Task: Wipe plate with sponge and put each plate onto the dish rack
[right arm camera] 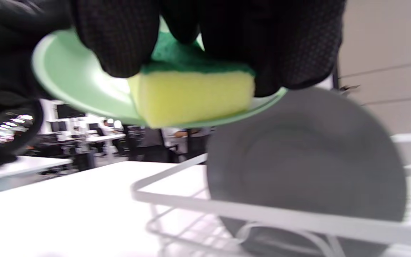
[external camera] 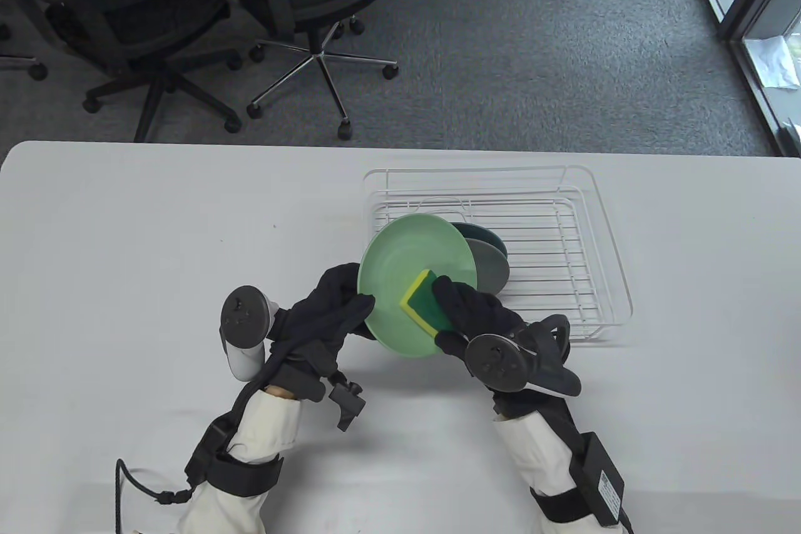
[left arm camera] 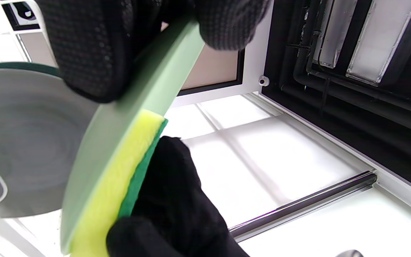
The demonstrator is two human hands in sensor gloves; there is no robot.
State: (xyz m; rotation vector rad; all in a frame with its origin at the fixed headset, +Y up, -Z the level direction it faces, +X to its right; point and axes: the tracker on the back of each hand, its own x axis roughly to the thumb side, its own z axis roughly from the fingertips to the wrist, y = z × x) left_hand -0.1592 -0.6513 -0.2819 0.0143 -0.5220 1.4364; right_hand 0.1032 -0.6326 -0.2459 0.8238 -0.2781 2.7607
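Observation:
A light green plate [external camera: 407, 271] is held tilted above the table, in front of the white wire dish rack [external camera: 601, 233]. My left hand [external camera: 341, 308] grips its near-left rim, fingers curled over the edge [left arm camera: 95, 53]. My right hand [external camera: 466, 308] holds a yellow and green sponge [external camera: 425, 302] and presses its yellow side against the plate's face [right arm camera: 84, 85]. The sponge [right arm camera: 191, 96] shows clearly in the right wrist view, and the sponge [left arm camera: 120, 178] lies flat on the plate in the left wrist view. A grey plate [external camera: 491, 268] and a dark green plate [external camera: 482, 232] stand upright in the rack.
The rack's right half [external camera: 551, 258] holds nothing. The white table [external camera: 125, 246] stretches to the left and right. Office chairs [external camera: 188, 14] stand on the carpet beyond the far edge. A cable [external camera: 134, 484] trails from my left sleeve.

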